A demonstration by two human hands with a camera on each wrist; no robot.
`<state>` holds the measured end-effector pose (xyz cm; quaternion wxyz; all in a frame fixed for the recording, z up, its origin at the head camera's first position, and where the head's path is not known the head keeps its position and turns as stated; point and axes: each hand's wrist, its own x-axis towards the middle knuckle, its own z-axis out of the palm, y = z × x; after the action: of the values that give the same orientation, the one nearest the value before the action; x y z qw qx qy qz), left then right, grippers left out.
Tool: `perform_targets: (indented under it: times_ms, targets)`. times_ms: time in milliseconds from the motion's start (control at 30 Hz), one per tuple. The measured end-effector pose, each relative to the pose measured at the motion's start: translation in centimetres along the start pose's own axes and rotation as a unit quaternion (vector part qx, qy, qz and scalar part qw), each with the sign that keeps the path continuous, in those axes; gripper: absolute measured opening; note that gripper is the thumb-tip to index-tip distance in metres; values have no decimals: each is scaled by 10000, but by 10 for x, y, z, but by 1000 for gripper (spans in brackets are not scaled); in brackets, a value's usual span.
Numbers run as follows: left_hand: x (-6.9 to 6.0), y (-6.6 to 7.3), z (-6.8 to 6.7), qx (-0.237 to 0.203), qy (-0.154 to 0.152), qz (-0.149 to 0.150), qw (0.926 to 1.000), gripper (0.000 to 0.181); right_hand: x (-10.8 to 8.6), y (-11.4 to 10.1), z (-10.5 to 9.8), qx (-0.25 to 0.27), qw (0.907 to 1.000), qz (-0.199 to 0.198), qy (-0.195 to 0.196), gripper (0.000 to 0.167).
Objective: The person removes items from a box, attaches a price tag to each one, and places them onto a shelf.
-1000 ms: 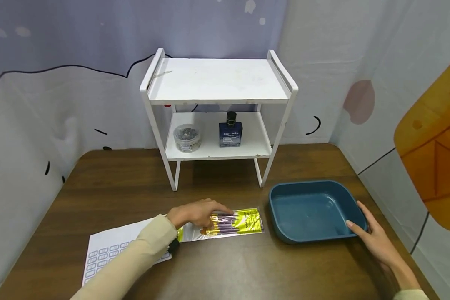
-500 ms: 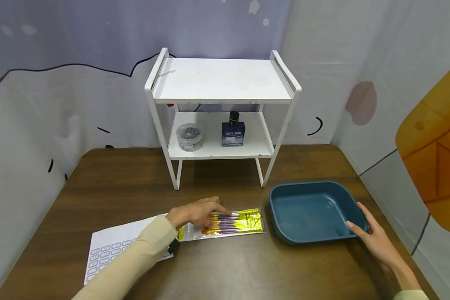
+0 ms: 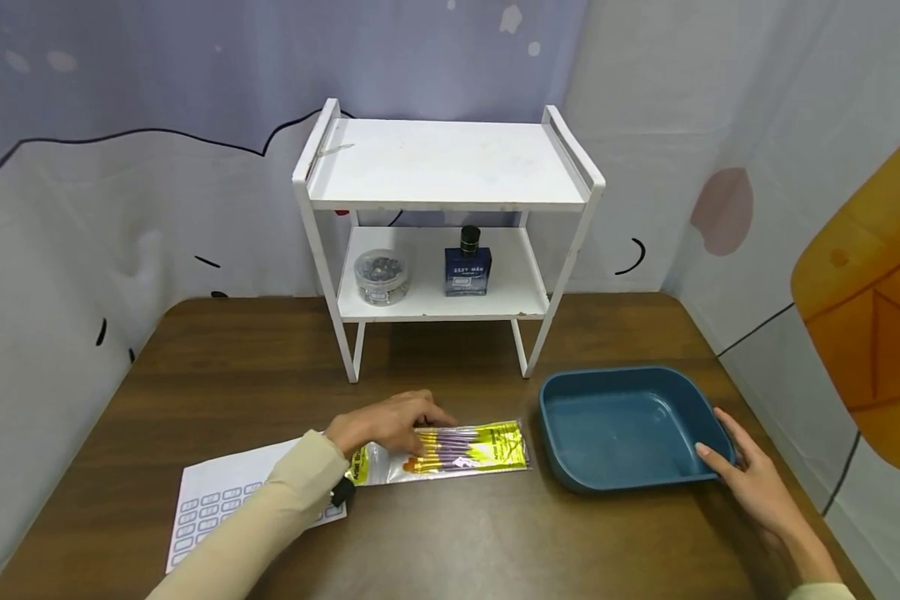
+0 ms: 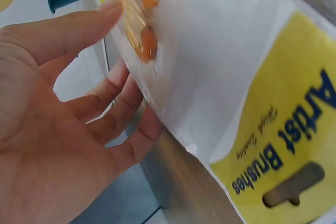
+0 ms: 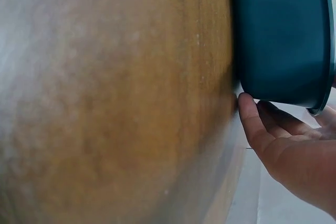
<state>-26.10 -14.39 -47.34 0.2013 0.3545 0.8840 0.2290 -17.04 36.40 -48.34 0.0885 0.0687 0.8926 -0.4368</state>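
My left hand [image 3: 390, 421] is at a clear packet of paintbrushes [image 3: 472, 448], which lies on the table with yellow printed ends. In the left wrist view the thumb [image 4: 79, 31] is on the packet's face over the brush tips, and the other fingers meet its edge, their tips partly hidden. The label there reads "Artist Brushes". On the right, my right hand [image 3: 753, 479] grips the end of a teal plastic tray [image 3: 618, 483], thumb over the rim and fingers along the outer wall. The right wrist view has the fingertips low against that tray's side.
At the back stands a white two-tier rack [image 3: 442, 162]. Its lower shelf carries a round clear tub [image 3: 382, 279] and a dark blue perfume bottle [image 3: 467, 268]. A sheet of printed labels [image 3: 217, 508] lies under the left forearm on the wooden table [image 3: 495, 542].
The left hand has drawn back slightly to the left, its index finger coming off the middle of the packet toward the far edge. The right hand and tray have stayed in place.
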Motion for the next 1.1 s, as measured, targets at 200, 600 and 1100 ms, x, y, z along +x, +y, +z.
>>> perform_targets:
  times_ms: [200,600,1100]
  targets:
    - [-12,-5,-10,-180,689,74,9974,57,-1,0,-1,40,9999,-18,124,79]
    - [-75,-20,-27,-714,1964,-253,9776,51,-12,-39,3,-545,9873,-276,1467,81]
    - [-154,-48,0,-551,3272,-1619,9294,40,-28,-166,121,856,9119,-3366,2187,57]
